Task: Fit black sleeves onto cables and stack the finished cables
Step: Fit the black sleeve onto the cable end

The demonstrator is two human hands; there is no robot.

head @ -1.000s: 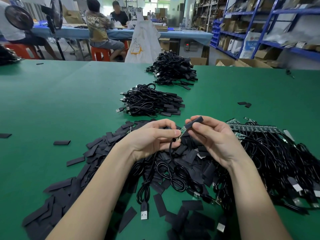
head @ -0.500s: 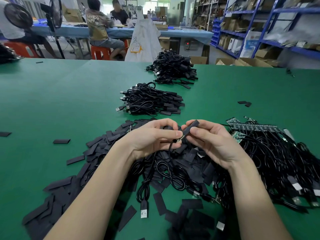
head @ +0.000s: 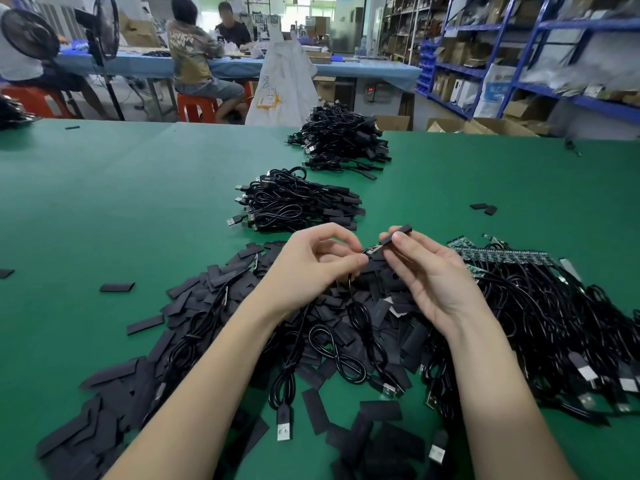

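Since the earlier frame the hands have drawn slightly apart. The right hand (head: 437, 275) pinches a sleeve (head: 398, 234) raised above its fingers, while the left hand (head: 313, 263) pinches the cable (head: 355, 313) end just left of the sleeve, the cable hanging below.

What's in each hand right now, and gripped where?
Right hand pinches a black sleeve near its lower end. Left hand pinches the cable just behind its exposed board end, at the sleeve's mouth.
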